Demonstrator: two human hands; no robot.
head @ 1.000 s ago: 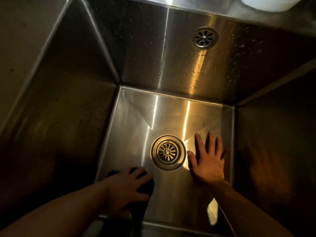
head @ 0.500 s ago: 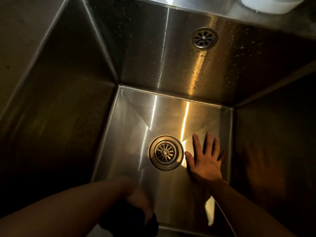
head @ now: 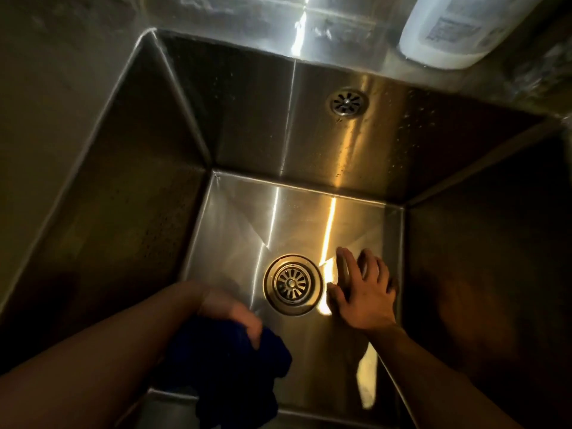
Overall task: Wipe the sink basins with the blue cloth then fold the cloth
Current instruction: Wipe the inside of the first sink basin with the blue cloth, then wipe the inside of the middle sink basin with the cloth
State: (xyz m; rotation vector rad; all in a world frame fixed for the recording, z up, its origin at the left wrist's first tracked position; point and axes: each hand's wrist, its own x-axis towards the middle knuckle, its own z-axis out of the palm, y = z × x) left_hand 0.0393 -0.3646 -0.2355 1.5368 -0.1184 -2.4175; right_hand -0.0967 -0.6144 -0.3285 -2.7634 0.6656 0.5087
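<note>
- The left hand [head: 230, 317] is clutching the bunched cloth [head: 235, 370] (dark blue, blurred) low against the near wall of the sink [head: 154, 212].
- The right hand [head: 363, 297] is lying open, fingers spread, palm down on the sink floor just right of the drain [head: 292, 283].
- An overflow grille [head: 348, 102] is sitting in the far wall, and a white bottle [head: 448, 29] is standing on the ledge behind.

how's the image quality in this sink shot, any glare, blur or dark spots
Head view: dim overall; bright glare streaks on the steel sink floor; side walls nearly black; left hand motion-blurred on the dark blue cloth; right hand slightly blurred; wide-angle bending at the edges.
</note>
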